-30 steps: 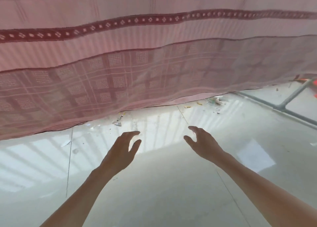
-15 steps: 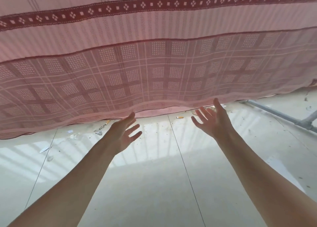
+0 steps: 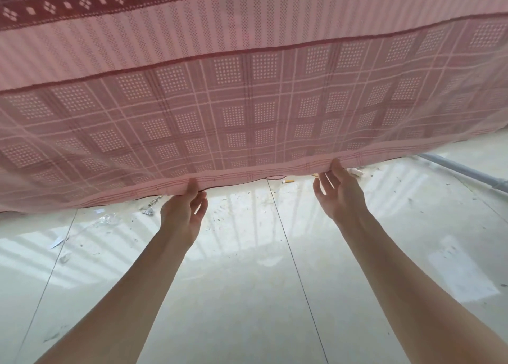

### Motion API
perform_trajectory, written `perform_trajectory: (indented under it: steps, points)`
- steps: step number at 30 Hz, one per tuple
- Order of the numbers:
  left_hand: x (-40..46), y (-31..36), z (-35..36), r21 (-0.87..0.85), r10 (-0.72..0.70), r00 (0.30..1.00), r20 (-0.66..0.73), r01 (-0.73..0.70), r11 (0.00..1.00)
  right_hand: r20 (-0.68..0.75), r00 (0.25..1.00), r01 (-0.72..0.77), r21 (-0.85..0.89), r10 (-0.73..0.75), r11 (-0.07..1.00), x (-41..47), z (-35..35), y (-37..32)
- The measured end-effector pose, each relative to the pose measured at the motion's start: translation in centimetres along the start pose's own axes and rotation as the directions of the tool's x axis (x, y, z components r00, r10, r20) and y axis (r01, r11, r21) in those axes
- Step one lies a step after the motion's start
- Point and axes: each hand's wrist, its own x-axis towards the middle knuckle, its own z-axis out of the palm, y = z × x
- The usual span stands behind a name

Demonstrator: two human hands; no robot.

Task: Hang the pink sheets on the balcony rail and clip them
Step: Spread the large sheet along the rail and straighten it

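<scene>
Forearms reach up and away from the camera over a glossy pale tiled floor [image 3: 247,295], which mirrors bright bars of light. Farther out, the left hand [image 3: 182,212] has its fingertips on the bottom hem of the pink sheet [image 3: 247,110]; whether it pinches the hem cannot be told. To the right, the right hand [image 3: 339,193] is open, palm up, fingers straight and touching the same hem, likely to gather or straighten it. The thin woven sheet hangs across the far view, checked with dotted squares under a maroon diamond band. Scattered debris [image 3: 148,211] lies beyond.
</scene>
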Motion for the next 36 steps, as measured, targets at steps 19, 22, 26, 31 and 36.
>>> perform_trajectory:
  steps: [19,22,26,31,36]
  points:
    - [1.6,0.8,1.6,-0.433,0.038,0.958,0.283,0.092,0.897,0.236,0.97,-0.148,0.391,0.057,0.908,1.8,2.4,1.4]
    - [2.2,1.0,1.7,-0.409,0.052,0.956,0.288,0.073,0.91,0.236,0.97,-0.156,0.393,0.064,0.906,1.7,3.1,0.6]
    - [2.4,0.2,0.7,-0.351,0.038,0.975,0.22,0.043,0.935,0.191,0.977,-0.132,0.211,0.092,0.968,1.8,3.6,0.4]
    - [2.3,0.1,-0.2,-0.334,0.045,0.975,0.22,0.032,0.942,0.157,0.983,-0.115,0.155,0.091,0.981,2.1,3.6,1.2]
    - [1.7,0.2,-0.5,-0.186,0.036,0.956,0.291,0.019,0.982,0.186,0.972,-0.198,0.306,0.145,0.931,1.8,2.9,0.8]
